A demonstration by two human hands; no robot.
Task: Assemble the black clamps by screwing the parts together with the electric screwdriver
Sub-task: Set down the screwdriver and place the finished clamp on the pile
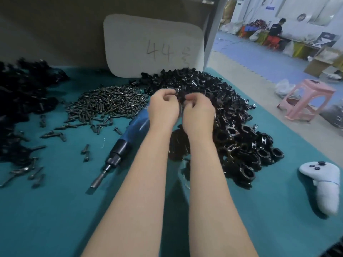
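Observation:
My left hand (163, 108) and my right hand (198, 112) are raised side by side over the table, fingers curled on a black clamp part (180, 95) held between them. Most of that part is hidden by my fingers. Behind and to the right spreads a big heap of black clamp parts (237, 127). A pile of dark screws (109, 102) lies to the left of my hands. The blue electric screwdriver (128, 140) rests on the teal table (55, 210), bit pointing toward the front left, partly under my left wrist.
Another heap of black parts (20, 101) fills the left edge, with loose screws scattered near it. A white game controller (323, 186) lies at the right. A white board marked 44 (154, 47) leans at the back. A pink stool (308, 99) stands past the table's right edge; a person stands far off.

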